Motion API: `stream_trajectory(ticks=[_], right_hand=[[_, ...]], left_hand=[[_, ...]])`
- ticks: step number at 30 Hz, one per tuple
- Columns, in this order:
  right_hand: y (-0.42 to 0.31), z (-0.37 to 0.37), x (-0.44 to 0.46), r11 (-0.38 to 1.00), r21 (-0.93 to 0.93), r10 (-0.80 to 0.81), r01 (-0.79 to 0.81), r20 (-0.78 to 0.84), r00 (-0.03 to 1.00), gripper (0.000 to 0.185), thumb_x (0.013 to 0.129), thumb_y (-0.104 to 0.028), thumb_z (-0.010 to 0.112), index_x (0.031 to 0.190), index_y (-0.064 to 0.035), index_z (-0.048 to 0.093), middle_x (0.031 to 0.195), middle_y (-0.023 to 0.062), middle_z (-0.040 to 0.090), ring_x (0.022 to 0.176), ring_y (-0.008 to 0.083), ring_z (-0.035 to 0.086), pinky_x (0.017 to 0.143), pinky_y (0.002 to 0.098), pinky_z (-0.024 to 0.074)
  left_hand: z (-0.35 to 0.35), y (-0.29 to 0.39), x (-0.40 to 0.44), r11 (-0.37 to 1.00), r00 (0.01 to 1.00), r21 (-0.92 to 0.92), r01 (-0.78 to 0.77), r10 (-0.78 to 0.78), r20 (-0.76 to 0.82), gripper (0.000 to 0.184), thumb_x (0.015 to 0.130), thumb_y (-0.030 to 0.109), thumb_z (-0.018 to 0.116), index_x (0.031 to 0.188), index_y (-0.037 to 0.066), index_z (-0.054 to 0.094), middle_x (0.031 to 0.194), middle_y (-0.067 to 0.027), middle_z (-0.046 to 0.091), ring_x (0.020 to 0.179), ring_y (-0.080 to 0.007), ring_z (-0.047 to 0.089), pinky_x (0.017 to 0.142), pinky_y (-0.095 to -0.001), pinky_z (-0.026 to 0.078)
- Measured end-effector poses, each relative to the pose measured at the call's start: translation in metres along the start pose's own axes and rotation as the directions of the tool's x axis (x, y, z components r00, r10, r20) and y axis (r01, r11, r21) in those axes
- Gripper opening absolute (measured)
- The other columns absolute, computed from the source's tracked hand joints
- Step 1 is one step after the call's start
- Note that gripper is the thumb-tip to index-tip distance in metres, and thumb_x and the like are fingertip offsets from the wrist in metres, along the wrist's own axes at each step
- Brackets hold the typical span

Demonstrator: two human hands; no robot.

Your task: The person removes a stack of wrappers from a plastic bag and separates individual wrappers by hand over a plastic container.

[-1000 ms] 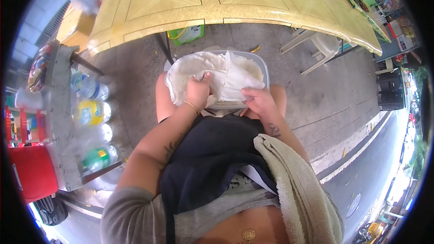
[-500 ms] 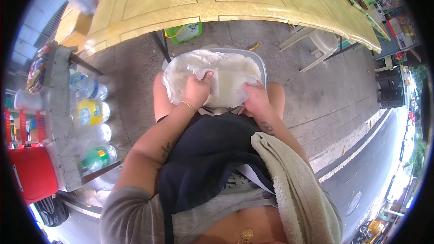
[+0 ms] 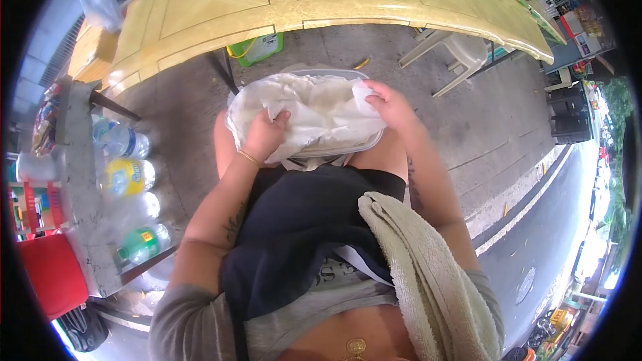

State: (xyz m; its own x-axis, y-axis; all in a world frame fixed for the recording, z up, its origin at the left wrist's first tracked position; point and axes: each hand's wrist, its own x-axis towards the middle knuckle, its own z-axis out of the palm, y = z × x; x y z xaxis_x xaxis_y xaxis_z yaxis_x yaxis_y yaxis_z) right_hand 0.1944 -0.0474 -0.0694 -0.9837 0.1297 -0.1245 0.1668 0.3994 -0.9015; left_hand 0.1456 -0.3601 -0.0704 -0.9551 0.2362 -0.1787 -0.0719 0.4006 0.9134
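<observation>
A clear plastic tub (image 3: 340, 73) rests on my lap. Over it lies a pile of thin, whitish, floppy sheets (image 3: 257, 97) with ragged edges; they may be wrappers, but I cannot tell the kind. My left hand (image 3: 266, 132) pinches the near-left part of a thin white sheet (image 3: 328, 120), thumb on top. At the far right corner, my right hand (image 3: 388, 103) grips the same sheet between thumb and fingers and lifts it a little. The sheet stretches slackly between both hands, hiding much of the tub.
A yellow patterned table (image 3: 334, 0) stands ahead, with a green container (image 3: 257, 50) beneath it. To the right is a white plastic chair (image 3: 455, 53). Plastic bottles (image 3: 130, 177) stand on a shelf at left. A beige towel (image 3: 414, 261) hangs over my shoulder.
My right hand has moved up and away to the right, drawing the sheet's corner with it. My left hand keeps its pinch. The whole view has shifted slightly.
</observation>
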Motion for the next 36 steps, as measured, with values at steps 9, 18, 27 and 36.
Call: stream_trajectory(ticks=[9, 18, 27, 36], right_hand=[[0.02, -0.011, -0.008, 0.999, -0.017, -0.034, 0.031, -0.236, 0.971, 0.031, 0.092, -0.008, 0.066, 0.124, -0.0078, 0.064, 0.103, 0.0077, 0.072, 0.091, 0.0133, 0.066, 0.081, 0.03, 0.0518], [0.012, -0.008, -0.017, 0.958, -0.268, -0.183, 0.106, -0.283, 0.942, 0.03, 0.092, -0.013, 0.067, 0.122, -0.0136, 0.065, 0.101, 0.0178, 0.072, 0.092, 0.0282, 0.071, 0.082, 0.0359, 0.0536], [-0.028, -0.009, -0.03, 0.856, -0.516, -0.091, 0.038, -0.077, 0.993, 0.032, 0.093, -0.007, 0.063, 0.124, -0.0135, 0.063, 0.104, 0.0128, 0.072, 0.095, 0.0292, 0.069, 0.085, 0.0348, 0.0527], [-0.009, -0.038, -0.036, 0.925, -0.377, 0.0, -0.051, -0.135, 0.991, 0.04, 0.094, -0.004, 0.059, 0.133, -0.0166, 0.06, 0.118, 0.0127, 0.069, 0.107, 0.0256, 0.067, 0.09, 0.0342, 0.0508]], left_hand=[[-0.004, -0.038, 0.014, 0.995, 0.985, 0.014, 0.103, -0.104, 0.134, 0.029, 0.098, 0.014, 0.06, 0.124, 0.0, 0.063, 0.11, -0.0134, 0.069, 0.1, -0.0219, 0.063, 0.089, -0.0348, 0.049], [-0.003, -0.026, 0.008, 0.989, 0.974, 0.088, 0.12, -0.134, 0.184, 0.03, 0.096, 0.02, 0.063, 0.12, 0.001, 0.064, 0.083, -0.0048, 0.066, 0.055, -0.0111, 0.053, 0.049, -0.0291, 0.044], [-0.009, -0.012, 0.005, 0.977, 0.944, 0.012, -0.213, 0.202, 0.261, 0.026, 0.097, 0.015, 0.062, 0.119, 0.002, 0.065, 0.095, -0.0107, 0.072, 0.088, -0.0214, 0.066, 0.085, -0.0347, 0.051], [-0.039, -0.02, 0.024, 0.935, 0.98, 0.325, -0.142, 0.088, 0.177, 0.035, 0.089, 0.017, 0.065, 0.118, -0.004, 0.061, 0.107, -0.0278, 0.068, 0.105, -0.0441, 0.063, 0.094, -0.0448, 0.047]])
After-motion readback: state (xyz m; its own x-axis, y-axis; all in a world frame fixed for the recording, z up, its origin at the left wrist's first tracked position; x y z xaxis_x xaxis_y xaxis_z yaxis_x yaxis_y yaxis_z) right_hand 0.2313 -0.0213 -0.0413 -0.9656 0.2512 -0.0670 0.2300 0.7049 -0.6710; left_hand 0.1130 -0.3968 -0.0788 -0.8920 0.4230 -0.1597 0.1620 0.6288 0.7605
